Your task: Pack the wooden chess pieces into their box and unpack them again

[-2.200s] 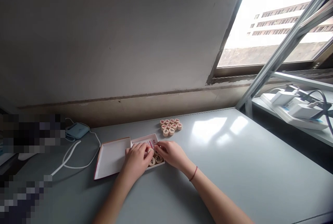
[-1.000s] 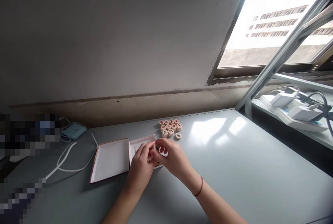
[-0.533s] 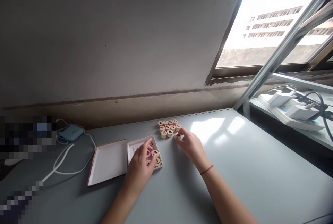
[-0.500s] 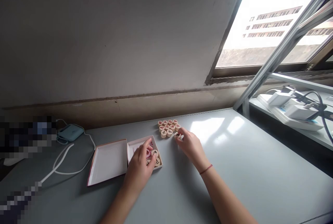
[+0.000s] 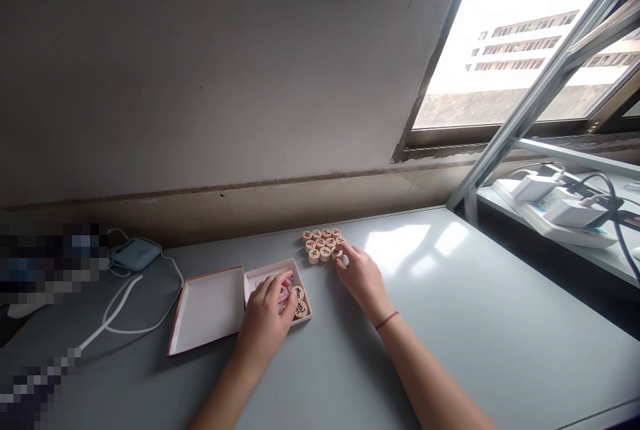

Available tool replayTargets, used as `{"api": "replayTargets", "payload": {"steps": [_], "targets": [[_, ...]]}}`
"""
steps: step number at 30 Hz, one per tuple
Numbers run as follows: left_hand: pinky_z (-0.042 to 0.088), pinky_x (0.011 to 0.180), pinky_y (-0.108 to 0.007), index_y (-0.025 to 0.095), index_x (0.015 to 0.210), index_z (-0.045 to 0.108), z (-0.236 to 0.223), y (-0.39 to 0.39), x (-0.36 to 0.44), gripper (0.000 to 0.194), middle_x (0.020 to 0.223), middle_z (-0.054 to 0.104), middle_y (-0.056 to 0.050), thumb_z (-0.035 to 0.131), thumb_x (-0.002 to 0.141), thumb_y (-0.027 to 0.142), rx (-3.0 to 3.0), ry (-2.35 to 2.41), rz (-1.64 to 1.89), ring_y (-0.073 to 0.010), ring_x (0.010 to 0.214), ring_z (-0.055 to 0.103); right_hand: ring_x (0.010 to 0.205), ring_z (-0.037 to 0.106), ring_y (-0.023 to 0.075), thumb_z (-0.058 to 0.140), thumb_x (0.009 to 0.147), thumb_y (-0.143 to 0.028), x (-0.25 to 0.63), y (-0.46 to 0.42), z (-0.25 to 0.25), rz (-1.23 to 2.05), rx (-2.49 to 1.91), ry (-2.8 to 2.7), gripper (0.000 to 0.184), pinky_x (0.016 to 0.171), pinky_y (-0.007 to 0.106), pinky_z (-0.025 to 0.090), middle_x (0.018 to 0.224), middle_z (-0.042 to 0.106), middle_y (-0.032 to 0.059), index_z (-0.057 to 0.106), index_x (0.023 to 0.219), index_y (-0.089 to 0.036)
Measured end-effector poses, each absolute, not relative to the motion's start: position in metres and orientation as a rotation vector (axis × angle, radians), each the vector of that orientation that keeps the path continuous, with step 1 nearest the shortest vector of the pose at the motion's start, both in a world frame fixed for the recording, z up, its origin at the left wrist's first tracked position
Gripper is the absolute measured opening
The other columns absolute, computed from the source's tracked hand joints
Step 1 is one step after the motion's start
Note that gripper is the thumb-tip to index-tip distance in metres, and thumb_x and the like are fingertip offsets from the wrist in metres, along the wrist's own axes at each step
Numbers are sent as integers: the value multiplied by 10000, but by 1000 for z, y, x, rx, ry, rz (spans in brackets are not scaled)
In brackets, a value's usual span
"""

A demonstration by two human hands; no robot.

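A small open cardboard box (image 5: 299, 270) lies on the grey table and holds a few round wooden chess pieces (image 5: 300, 301) with black characters. My left hand (image 5: 265, 320) rests over the box, fingertips down inside it on a pink liner, with nothing visibly gripped. Just beyond, a cluster of several wooden chess pieces (image 5: 320, 242) lies flat on the table. My right hand (image 5: 364, 278) reaches to the cluster's right edge, its fingertips pinching one chess piece (image 5: 337, 253) against the group. A red string circles my right wrist.
The box's lid (image 5: 207, 310) lies open side up, left of the box. A light blue device (image 5: 135, 255) with a white cable (image 5: 130, 313) sits at the far left. White power strips with chargers (image 5: 560, 213) lie on a ledge at right, under the window.
My right hand carried a chess piece from the box to the cluster and has now pushed it in against the group. My left hand stayed at the box, settling lower into it.
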State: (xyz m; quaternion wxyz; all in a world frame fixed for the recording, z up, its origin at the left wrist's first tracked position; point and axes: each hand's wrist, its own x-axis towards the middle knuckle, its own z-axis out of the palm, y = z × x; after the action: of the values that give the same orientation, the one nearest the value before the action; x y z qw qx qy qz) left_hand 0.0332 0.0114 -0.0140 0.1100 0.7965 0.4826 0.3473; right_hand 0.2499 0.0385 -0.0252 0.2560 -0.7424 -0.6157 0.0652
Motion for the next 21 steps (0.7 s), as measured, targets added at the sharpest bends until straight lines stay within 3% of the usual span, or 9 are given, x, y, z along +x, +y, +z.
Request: {"api": "replayTargets", "payload": {"steps": [6,12,16,19,21], "targets": [[491,810,-352,202,1087,614,-13,15,34,239,1032,692,-63,469,903,250,2431,1509,883,-225,963,643,748,564,167,466,852,-242,239,32,-15,190,-1807,-1593,208,616,244,382,987,624,68,617,992,-211],[442,760,-381,235,884,688,-1,13,41,244,985,695,-43,447,917,227,2485,1681,456,-269,955,625,525,444,117,403,914,-362,206,18,1,769,-1543,-1750,286,498,218,299,634,583,-10,587,754,-212],[426,788,-410,216,912,653,2,10,44,193,927,698,-48,462,903,242,2424,1652,437,-272,937,624,500,404,109,393,913,-368,199,16,1,854,-1520,-1766,322,483,217,280,574,539,-22,537,676,-206],[433,793,-398,222,891,630,1,11,44,156,838,695,-29,480,886,266,2358,1593,574,-249,868,639,535,457,110,396,882,-263,204,17,1,796,-1502,-1725,228,512,215,326,653,594,-8,579,761,-202],[450,793,-371,224,900,619,1,13,43,165,851,698,-28,474,888,301,2267,1543,768,-225,845,646,594,504,108,429,824,-175,207,16,2,718,-1427,-1748,184,563,216,381,822,647,14,595,895,-205]]}}
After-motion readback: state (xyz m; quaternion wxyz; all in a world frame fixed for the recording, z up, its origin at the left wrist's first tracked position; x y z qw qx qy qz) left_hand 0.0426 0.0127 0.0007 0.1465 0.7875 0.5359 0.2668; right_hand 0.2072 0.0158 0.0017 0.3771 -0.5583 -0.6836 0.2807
